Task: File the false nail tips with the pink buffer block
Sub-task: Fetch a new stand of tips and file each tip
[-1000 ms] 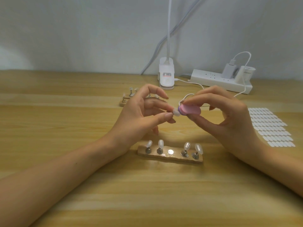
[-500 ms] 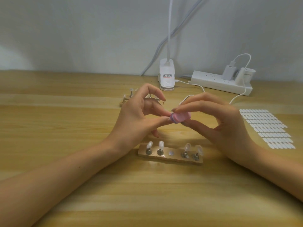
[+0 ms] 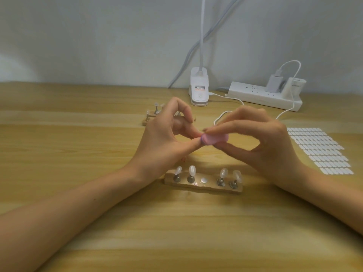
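- Right hand (image 3: pixel 263 144) has the small pink oval buffer block (image 3: pixel 215 138) pinched flat, fingers curled over the top and thumb underneath, held up in the air above the light wooden surface (image 3: pixel 78 154).
- Left hand (image 3: pixel 161 140) has thumb and fingertips pinched together right at the left end of the block. Whatever sits between them is hidden behind the block and fingers. My guess is it's a single false nail tip, but I honestly can't see it.
- Supporting that guess: the near wooden holder strip (image 3: pixel 204 188) carries translucent false nail tips on metal stands (image 3: pixel 192 170), two left and two right, with a bare round silver spot (image 3: pixel 204 180) in the middle.
- So progress-wise it looks like mid-filing on one tip. I can't tell from here whether the four standing ones are already filed; they look alike at this size.
- A second wooden holder strip (image 3: pixel 148 120) sits further back, mostly behind the left hand, with at least a couple of tips on it. No idea if those are done either.
- Other stuff: a sheet of white oval stickers (image 3: pixel 318 150) on the right, a white power strip (image 3: pixel 263 95) and a white clip lamp base (image 3: pixel 199 91) at the back.
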`<state>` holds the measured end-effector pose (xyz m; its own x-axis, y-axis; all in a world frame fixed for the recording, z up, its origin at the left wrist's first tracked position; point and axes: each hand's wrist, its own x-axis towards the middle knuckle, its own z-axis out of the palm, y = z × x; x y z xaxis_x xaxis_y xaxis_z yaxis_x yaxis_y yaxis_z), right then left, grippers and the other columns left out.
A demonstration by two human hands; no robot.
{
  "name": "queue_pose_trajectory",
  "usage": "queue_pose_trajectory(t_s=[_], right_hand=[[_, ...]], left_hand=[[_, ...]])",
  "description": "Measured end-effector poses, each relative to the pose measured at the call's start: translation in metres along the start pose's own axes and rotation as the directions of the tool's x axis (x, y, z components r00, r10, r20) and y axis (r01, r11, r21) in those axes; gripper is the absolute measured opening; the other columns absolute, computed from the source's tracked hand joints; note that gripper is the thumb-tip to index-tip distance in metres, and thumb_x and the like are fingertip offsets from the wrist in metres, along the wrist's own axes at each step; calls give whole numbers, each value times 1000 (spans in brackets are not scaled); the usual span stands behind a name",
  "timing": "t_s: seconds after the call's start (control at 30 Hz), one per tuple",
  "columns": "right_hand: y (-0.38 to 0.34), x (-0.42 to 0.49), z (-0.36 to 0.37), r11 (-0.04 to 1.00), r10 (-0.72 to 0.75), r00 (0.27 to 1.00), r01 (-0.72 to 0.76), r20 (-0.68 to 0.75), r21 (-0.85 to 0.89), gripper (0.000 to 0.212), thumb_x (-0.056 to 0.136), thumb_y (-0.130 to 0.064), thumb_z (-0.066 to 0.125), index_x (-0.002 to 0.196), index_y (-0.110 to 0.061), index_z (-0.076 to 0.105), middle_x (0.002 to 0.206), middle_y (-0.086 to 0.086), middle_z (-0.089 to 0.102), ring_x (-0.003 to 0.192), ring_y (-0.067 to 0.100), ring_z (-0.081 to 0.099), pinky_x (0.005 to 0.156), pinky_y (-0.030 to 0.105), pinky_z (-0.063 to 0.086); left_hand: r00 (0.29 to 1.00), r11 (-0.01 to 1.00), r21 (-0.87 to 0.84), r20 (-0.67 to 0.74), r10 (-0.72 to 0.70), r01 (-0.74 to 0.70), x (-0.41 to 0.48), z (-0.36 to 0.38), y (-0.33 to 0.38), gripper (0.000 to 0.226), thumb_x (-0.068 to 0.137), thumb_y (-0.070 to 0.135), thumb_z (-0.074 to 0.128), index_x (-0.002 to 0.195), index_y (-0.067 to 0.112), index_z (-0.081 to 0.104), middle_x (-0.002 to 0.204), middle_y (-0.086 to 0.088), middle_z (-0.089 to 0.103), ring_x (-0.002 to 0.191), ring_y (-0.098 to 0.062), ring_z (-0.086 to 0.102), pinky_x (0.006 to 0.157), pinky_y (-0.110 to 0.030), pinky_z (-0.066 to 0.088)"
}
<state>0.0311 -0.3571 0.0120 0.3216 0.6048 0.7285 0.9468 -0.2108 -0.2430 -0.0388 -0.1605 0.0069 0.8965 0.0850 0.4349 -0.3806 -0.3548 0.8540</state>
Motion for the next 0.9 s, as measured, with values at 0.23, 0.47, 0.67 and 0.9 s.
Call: queue_pose_trajectory(t_s=[0.23, 0.47, 0.67, 0.9], right_hand=[[-3, 1, 1, 1000, 20, 1000, -20, -20, -5, 17, 85, -19, 75, 102, -16, 77, 91, 2, 67, 86, 18, 65, 75, 53, 49], [0, 3, -2, 999, 43, 999, -43, -18, 18, 18, 84, -13, 79, 102, -12, 77, 89, 4, 65, 83, 15, 63, 75, 46, 51], [4, 3, -5, 994, 106, 992, -103, -70, 41, 19, 84, -10, 79, 103, -14, 76, 89, 5, 64, 82, 12, 63, 79, 32, 53], [1, 0, -2, 998, 65, 998, -65, 3, 20, 18, 86, -20, 75, 103, -14, 76, 93, 6, 67, 88, 21, 65, 76, 49, 51]], left_hand=[[1000, 1000, -4, -9, 12, -12, 0, 0, -1, 45, 77, 11, 86, 95, 13, 45, 74, 4, 76, 74, -7, 71, 52, -17, 49], [1000, 1000, 17, -4, 21, -21, 0, 0, 2, 46, 77, 17, 86, 94, 15, 44, 77, 3, 77, 72, -4, 71, 54, -16, 48], [1000, 999, 21, 18, 24, -24, -2, 1, 1, 46, 77, 13, 86, 92, 22, 43, 80, 7, 78, 78, -5, 73, 62, -10, 45], [1000, 1000, -1, 1, 30, -30, -1, 1, 2, 45, 78, 11, 86, 92, 17, 44, 77, 3, 77, 70, -3, 70, 52, -13, 46]])
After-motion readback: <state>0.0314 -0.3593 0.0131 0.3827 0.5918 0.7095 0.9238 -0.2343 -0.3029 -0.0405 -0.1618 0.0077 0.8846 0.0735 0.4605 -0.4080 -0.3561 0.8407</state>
